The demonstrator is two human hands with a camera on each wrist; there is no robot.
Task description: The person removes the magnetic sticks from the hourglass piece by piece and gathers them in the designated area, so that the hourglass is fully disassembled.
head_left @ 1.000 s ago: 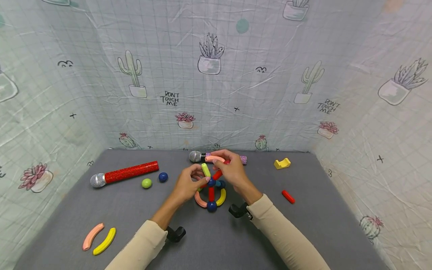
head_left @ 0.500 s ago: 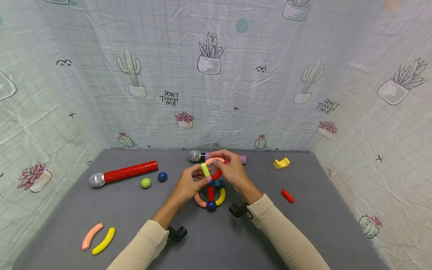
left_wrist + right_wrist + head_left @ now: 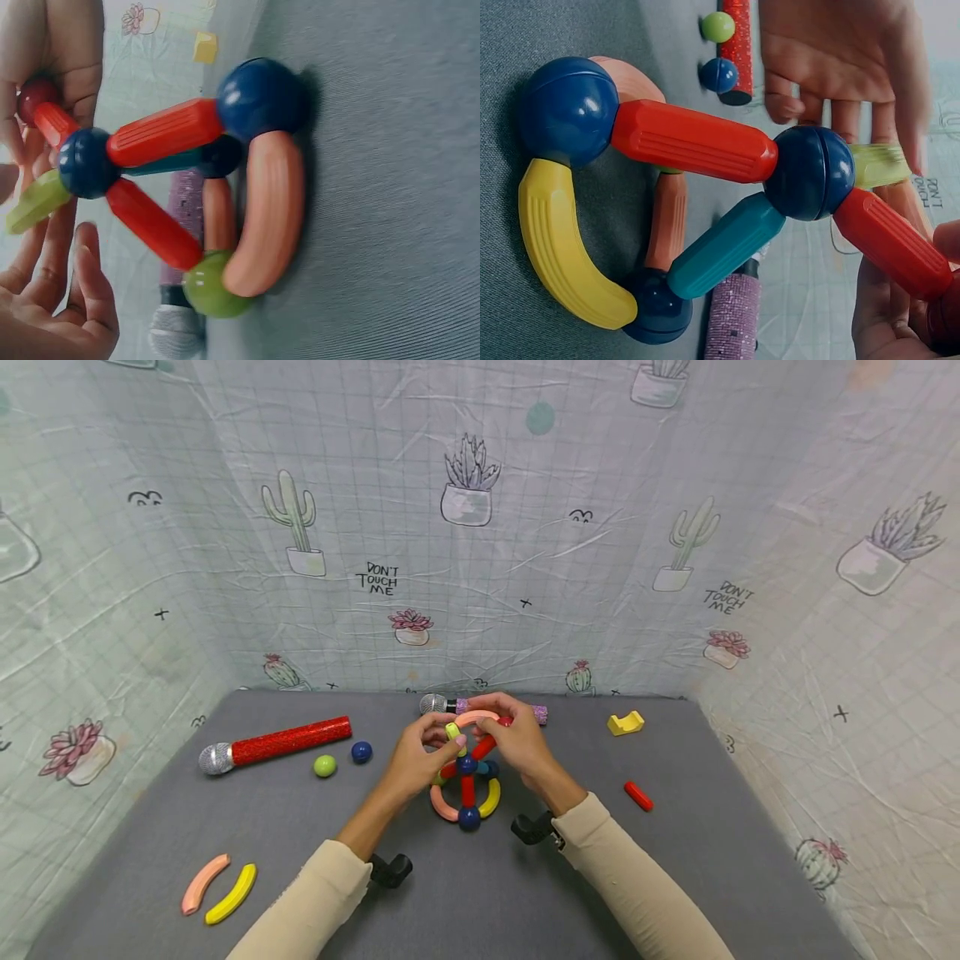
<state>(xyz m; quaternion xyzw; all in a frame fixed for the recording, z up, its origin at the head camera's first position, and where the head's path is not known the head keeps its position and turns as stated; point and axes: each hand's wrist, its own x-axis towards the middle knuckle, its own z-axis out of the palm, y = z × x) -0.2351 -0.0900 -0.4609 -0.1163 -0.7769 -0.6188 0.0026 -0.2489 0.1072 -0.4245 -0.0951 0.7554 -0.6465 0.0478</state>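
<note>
A magnetic ball-and-stick build stands mid-table, its base made of curved sticks and balls such as the front blue ball (image 3: 469, 817). Straight red sticks rise to an upper blue ball (image 3: 810, 172). From that ball a lime green stick (image 3: 452, 731) points up, and my left hand (image 3: 414, 758) pinches it between thumb and fingers. My right hand (image 3: 521, 742) holds a peach curved stick (image 3: 476, 717) beside a red ball (image 3: 506, 722), which tops a slanted red stick (image 3: 892, 244). The peach stick's left end meets the green stick's top; whether they touch is hard to tell.
Behind the build lies a purple glitter microphone (image 3: 540, 714). To the left are a red microphone (image 3: 288, 742), a green ball (image 3: 325, 766), a blue ball (image 3: 362, 752), and peach (image 3: 204, 884) and yellow (image 3: 232, 894) curved sticks. A yellow cradle piece (image 3: 626, 723) and red stick (image 3: 638, 796) lie right.
The peach stick has tilted into an arch, its left end now at the green stick's top. My left thumb has slid up from beside the upper blue ball onto the green stick.
</note>
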